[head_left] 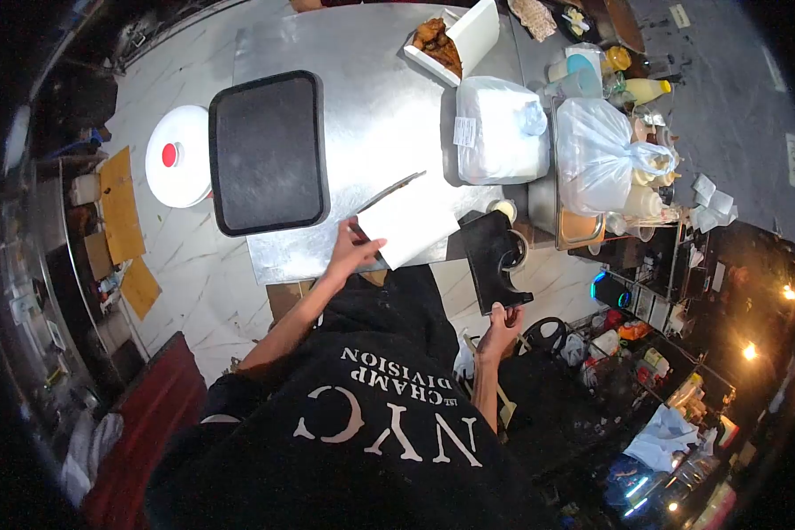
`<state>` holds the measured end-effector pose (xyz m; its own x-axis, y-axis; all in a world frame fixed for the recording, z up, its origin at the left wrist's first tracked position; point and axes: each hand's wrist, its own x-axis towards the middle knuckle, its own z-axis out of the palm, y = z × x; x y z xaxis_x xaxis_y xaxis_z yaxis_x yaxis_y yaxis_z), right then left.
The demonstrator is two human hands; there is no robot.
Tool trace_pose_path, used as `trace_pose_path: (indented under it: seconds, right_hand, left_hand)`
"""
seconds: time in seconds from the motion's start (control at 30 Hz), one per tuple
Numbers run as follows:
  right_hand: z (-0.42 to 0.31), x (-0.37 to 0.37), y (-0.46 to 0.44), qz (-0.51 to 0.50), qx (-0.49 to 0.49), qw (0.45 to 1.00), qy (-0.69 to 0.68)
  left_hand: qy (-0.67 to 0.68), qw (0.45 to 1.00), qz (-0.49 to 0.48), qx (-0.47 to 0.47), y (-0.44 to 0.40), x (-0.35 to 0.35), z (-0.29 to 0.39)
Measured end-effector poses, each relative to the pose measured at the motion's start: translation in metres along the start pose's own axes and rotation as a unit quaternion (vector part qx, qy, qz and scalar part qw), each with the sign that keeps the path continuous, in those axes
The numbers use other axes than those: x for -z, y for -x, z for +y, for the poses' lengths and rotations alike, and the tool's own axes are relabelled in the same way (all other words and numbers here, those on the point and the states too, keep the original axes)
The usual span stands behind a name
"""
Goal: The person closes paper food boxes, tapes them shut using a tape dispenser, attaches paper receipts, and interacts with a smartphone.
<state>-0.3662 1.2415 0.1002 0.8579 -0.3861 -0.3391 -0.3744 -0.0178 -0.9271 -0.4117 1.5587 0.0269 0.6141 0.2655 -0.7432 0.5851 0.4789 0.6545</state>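
My left hand [355, 252] pinches the near left edge of a white, flat-faced paper piece [408, 223], perhaps a folded sheet or carton, at the table's front edge. A thin dark strip [399, 187] shows along its far side; I cannot make out what it is. To the right, my right hand [500, 331] grips the lower end of a black tape dispenser [488, 261] with a curved cut-out and a round roll. The dispenser's upper end reaches the table's front edge.
A black tray [269, 155] lies on the steel table [362, 53], beside a white round lid [177, 157] with a red knob. Further right are an open box of fried food [439, 49], two bagged packages [502, 132] [592, 159], and several bottles [645, 90].
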Motion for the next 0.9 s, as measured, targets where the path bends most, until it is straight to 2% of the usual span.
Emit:
trace_pose_path:
  seconds: [0.03,0.13,0.17,0.27,0.3,0.37,0.43,0.53,0.57,0.63,0.67,0.7,0.73,0.8,0.83,0.87,0.9]
  right_hand:
    - [-0.004,-0.004,-0.002,0.015,0.001,1.000,-0.005]
    - [-0.002,0.003,-0.020,-0.057,0.032,0.996,0.068]
    - [0.003,0.003,-0.026,-0.083,0.061,0.992,0.080]
    - [0.011,-0.004,-0.041,-0.162,0.138,0.970,0.119]
    - [0.008,-0.008,-0.045,-0.193,0.157,0.959,0.137]
    - [0.016,-0.012,-0.064,-0.228,0.197,0.931,0.205]
    - [0.030,-0.013,-0.083,-0.258,0.170,0.923,0.227]
    - [0.025,-0.028,-0.081,-0.288,0.174,0.911,0.237]
    - [0.016,-0.034,-0.075,-0.299,0.167,0.908,0.242]
    - [0.016,-0.039,-0.070,-0.330,0.164,0.895,0.251]
    - [0.021,-0.043,-0.066,-0.330,0.194,0.887,0.256]
    - [0.028,-0.047,-0.062,-0.331,0.225,0.878,0.261]
    - [0.036,-0.052,-0.059,-0.331,0.257,0.868,0.266]
    - [0.043,-0.059,-0.058,-0.314,0.207,0.896,0.234]
    - [0.043,-0.063,-0.059,-0.306,0.174,0.913,0.208]
    - [0.043,-0.067,-0.058,-0.296,0.141,0.927,0.182]
    - [0.037,-0.071,-0.055,-0.281,0.134,0.923,0.226]
  left_hand:
    - [-0.008,1.000,-0.021,0.013,0.013,-0.010,0.006]
    - [0.033,0.999,0.012,-0.028,0.013,-0.028,0.010]
    - [0.024,0.999,0.032,-0.010,0.011,-0.029,0.013]
    - [0.006,0.996,0.045,-0.081,0.005,-0.033,0.013]
    - [-0.016,0.986,0.060,-0.153,-0.014,-0.027,-0.008]
    - [-0.075,0.982,0.091,-0.149,-0.026,-0.022,-0.001]
    - [-0.128,0.970,0.125,-0.166,-0.024,-0.024,0.002]
    - [-0.088,0.967,0.095,-0.220,-0.029,-0.009,-0.004]
    - [-0.057,0.978,0.093,-0.175,-0.026,-0.003,0.000]
    - [-0.093,0.977,0.128,-0.141,-0.014,0.005,0.018]
    - [-0.114,0.975,0.147,-0.123,-0.012,0.015,0.022]
    - [-0.191,0.958,0.156,-0.147,-0.012,0.027,0.022]
    - [-0.195,0.960,0.146,-0.138,-0.014,0.034,0.019]
    - [-0.201,0.965,0.127,-0.113,-0.008,0.046,0.016]
    - [-0.263,0.947,0.147,-0.113,-0.006,0.045,0.020]
    - [-0.253,0.947,0.148,-0.130,-0.008,0.045,0.019]
    - [-0.242,0.947,0.148,-0.148,-0.014,0.045,0.017]
